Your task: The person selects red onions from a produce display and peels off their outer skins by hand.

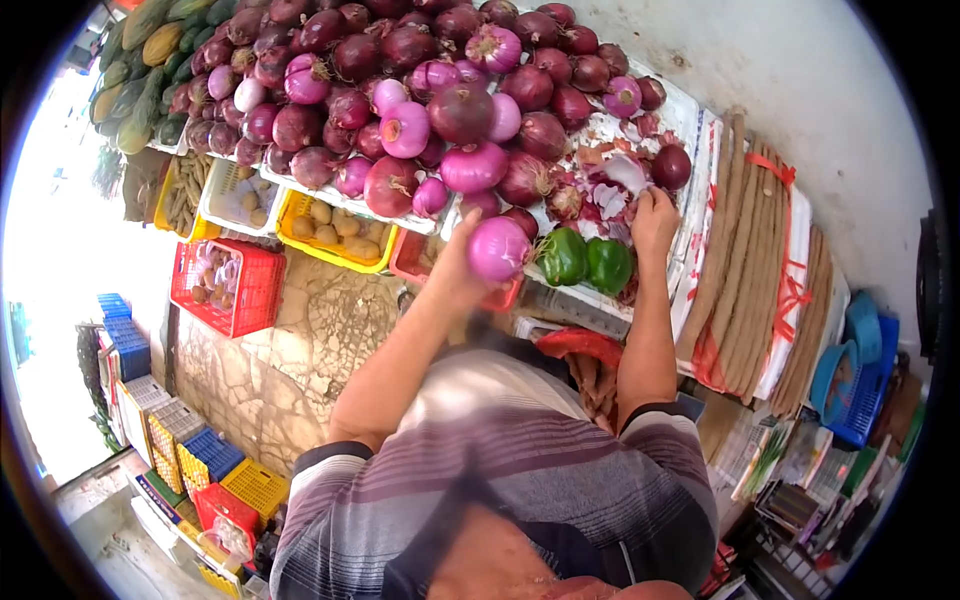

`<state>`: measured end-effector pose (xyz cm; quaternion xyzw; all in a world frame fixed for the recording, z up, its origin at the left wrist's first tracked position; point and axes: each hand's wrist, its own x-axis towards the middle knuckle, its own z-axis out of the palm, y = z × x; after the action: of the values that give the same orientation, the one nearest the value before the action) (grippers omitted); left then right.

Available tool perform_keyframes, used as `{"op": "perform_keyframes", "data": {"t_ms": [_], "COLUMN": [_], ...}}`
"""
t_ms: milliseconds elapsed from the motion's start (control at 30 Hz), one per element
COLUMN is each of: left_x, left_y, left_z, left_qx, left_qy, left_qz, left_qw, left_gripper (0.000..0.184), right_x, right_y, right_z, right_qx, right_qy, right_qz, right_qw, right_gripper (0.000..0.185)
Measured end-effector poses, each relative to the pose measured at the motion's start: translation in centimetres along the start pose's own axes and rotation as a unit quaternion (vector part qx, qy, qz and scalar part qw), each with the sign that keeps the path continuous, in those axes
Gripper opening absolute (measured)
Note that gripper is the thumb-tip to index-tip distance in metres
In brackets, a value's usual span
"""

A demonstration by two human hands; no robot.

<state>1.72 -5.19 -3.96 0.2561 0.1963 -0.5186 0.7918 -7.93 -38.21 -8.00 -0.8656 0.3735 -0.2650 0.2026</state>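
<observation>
My left hand (463, 262) is closed around a peeled, bright purple-pink onion (498, 248), held in front of the pile. Thumb and fingers of my right hand (655, 222) are pinched together at a pale purple piece of onion skin (627, 174) over the loose peelings. Two green bell peppers (585, 262) lie between my hands at the near edge of the stand. A large heap of red onions (405, 50) covers the stand, some dark and dry-skinned, others shiny and peeled. One dark onion (671, 166) rests just beyond my right hand.
Long brown roots (745, 260) tied with red ribbon lie at right. Below the heap stand a yellow basket of potatoes (336, 235) and a red crate (232, 290). Gourds (140, 75) are piled at far left. Blue baskets (865, 385) sit at far right.
</observation>
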Motion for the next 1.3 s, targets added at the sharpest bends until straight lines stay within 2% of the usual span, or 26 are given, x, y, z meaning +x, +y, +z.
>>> {"op": "perform_keyframes", "data": {"t_ms": [33,67,133,200,267,333,433,533,667,733,767,833,867,933,1000,1067,1133,1167,1267,1300], "left_x": [0.5,1.8,2.0,0.0,-0.3,-0.3,-0.5,-1.1,-1.1,-1.0,-1.0,-1.3,-1.2,-1.6,-1.3,-1.7,-1.6,-1.7,-1.8,-2.4], "left_y": [-0.4,-1.1,-1.0,0.0,-0.2,-0.6,-1.1,-1.0,-1.4,-1.6,-1.5,-1.6,-1.7,-1.6,-1.3,-0.9,-0.4,-0.3,0.1,0.9], "left_z": [-0.9,-2.5,-2.4,0.5,1.7,2.6,3.3,3.3,2.9,2.7,2.7,2.7,2.6,3.1,2.4,2.8,2.6,2.5,2.4,3.1], "left_qx": [0.039,0.079,0.094,0.049,0.083,0.113,0.148,0.202,0.213,0.285,0.322,0.310,0.308,0.315,0.363,0.363,0.238,0.172,0.114,0.106], "left_qy": [-0.003,-0.007,-0.023,-0.045,-0.031,-0.025,-0.015,0.010,0.011,0.038,0.055,0.028,0.018,0.035,0.045,0.020,-0.016,-0.036,-0.089,-0.103], "left_qz": [0.056,0.111,0.161,0.142,0.203,0.255,0.306,0.300,0.319,0.341,0.354,0.349,0.350,0.346,0.361,0.360,0.300,0.265,0.222,0.222], "left_qw": [0.998,0.991,0.982,0.988,0.975,0.960,0.940,0.932,0.924,0.895,0.876,0.884,0.884,0.883,0.858,0.859,0.924,0.948,0.964,0.964], "left_gripper": [0.041,0.041,0.040,0.040,0.039,0.037,0.036,0.036,0.044,0.047,0.048,0.048,0.048,0.048,0.046,0.045,0.042,0.041,0.038,0.037], "right_x": [-0.4,-1.0,-3.8,-7.1,-10.0,-11.5,-12.5,-12.9,-13.4,-13.5,-13.7,-13.7,-13.4,-13.7,-13.5,-13.0,-12.7,-12.6,-11.7,-11.0], "right_y": [0.1,0.3,-5.1,-10.9,-13.3,-15.1,-16.2,-15.0,-15.0,-15.1,-14.9,-14.0,-13.9,-13.2,-13.3,-13.2,-12.4,-12.0,-11.1,-10.4], "right_z": [0.3,0.4,-2.1,-4.9,-5.4,-4.3,-3.6,-2.8,-2.3,-1.7,-1.1,-0.3,-0.5,1.1,0.3,0.1,0.7,1.1,1.7,2.4], "right_qx": [0.034,0.075,0.157,0.284,0.335,0.357,0.339,0.359,0.327,0.332,0.321,0.297,0.297,0.440,0.443,0.482,0.549,0.558,0.536,0.532], "right_qy": [-0.025,-0.007,0.029,-0.059,-0.125,-0.097,-0.096,-0.149,-0.128,-0.111,-0.115,-0.123,-0.142,-0.136,-0.174,-0.204,-0.230,-0.229,-0.222,-0.180], "right_qz": [0.053,0.051,0.046,0.058,-0.093,-0.199,-0.139,-0.101,-0.102,-0.112,-0.094,-0.059,-0.046,0.010,0.018,0.053,0.120,0.139,0.154,0.168], "right_qw": [0.998,0.996,0.986,0.955,0.929,0.908,0.925,0.916,0.931,0.930,0.935,0.945,0.943,0.888,0.879,0.851,0.795,0.785,0.800,0.810], "right_gripper": [0.034,0.033,0.031,0.024,0.019,0.021,0.025,0.028,0.025,0.023,0.022,0.022,0.020,0.019,0.018,0.017,0.016,0.016,0.017,0.013]}}
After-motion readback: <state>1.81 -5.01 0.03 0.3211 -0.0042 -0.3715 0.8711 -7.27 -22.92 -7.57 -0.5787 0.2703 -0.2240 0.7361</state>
